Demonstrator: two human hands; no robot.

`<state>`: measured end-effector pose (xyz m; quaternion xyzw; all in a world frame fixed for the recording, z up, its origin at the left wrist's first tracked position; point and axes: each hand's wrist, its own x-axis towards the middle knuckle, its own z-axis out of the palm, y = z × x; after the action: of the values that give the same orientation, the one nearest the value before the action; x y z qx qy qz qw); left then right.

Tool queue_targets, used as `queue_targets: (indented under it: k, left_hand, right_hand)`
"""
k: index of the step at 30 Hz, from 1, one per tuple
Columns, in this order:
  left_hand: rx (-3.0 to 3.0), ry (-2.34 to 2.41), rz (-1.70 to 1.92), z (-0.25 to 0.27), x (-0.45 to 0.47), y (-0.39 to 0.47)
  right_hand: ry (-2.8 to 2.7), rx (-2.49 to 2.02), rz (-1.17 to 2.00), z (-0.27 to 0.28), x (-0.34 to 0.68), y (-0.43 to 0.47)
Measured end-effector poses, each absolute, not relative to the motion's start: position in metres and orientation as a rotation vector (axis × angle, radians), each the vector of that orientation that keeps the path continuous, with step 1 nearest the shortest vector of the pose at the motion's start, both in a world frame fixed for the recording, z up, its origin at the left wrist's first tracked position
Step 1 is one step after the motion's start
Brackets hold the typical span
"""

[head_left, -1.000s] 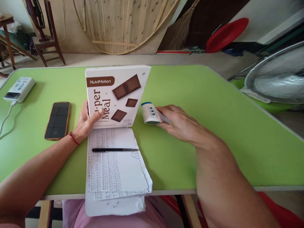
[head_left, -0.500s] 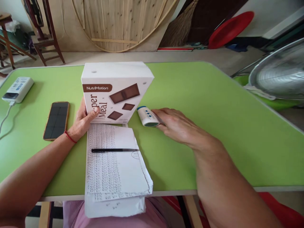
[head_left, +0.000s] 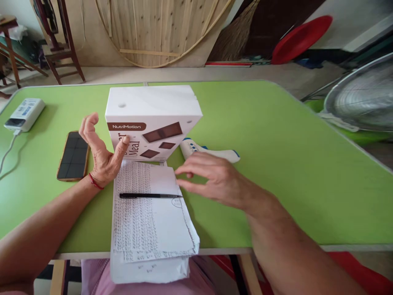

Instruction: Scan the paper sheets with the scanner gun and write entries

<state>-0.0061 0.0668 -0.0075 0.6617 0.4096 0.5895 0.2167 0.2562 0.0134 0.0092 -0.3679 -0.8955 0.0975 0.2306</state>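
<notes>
A white NutriMotion box [head_left: 153, 102] with brown panels stands upright on the green table behind the papers. My left hand [head_left: 104, 157] is beside its left edge, fingers spread and thumb in front of the box; whether the thumb touches it I cannot tell. Handwritten sheets [head_left: 153, 229] lie at the table's front edge, with a black pen [head_left: 144, 196] across them. Close to the sheets' upper right corner hovers my right hand [head_left: 211, 176], holding nothing, thumb and fingers apart. Just beyond it lies a white and blue handheld thermometer [head_left: 221, 154], partly hidden by that hand.
To the left lie a phone [head_left: 73, 157] in an orange-brown case and a white power bank [head_left: 26, 114] with a cable. A round metal fan [head_left: 365, 90] stands off the table's right side. Beyond the far edge are a wooden chair [head_left: 59, 51] and a red disc [head_left: 302, 39].
My right hand has let go of the thermometer and moved left toward the sheets. My left hand has loosened from the box, its fingers now spread. The box's top tilts less backward.
</notes>
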Motion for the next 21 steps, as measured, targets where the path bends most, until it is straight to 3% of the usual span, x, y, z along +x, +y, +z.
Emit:
queue_targets:
  k: [3, 10, 13, 16, 21]
  left_hand:
    - [2.067, 1.187, 1.917, -0.007, -0.002, 0.062]
    - [2.319, 1.155, 1.932, -0.008, -0.003, 0.057]
    - [2.452, 0.922, 1.953, -0.007, 0.000, 0.054]
    - [2.539, 0.635, 1.877, -0.006, 0.005, 0.049]
    - [2.492, 0.662, 1.562, -0.001, 0.006, 0.047]
  right_hand:
    - [-2.625, -0.902, 0.382, 0.005, 0.241, 0.005]
    - [-2.690, -0.887, 0.299, -0.003, 0.234, 0.003]
    - [-2.544, -0.865, 0.291, 0.002, 0.242, 0.007]
    - [-2.464, -0.902, 0.282, 0.009, 0.252, 0.009]
    - [-2.587, -1.014, 0.084, 0.014, 0.259, 0.007]
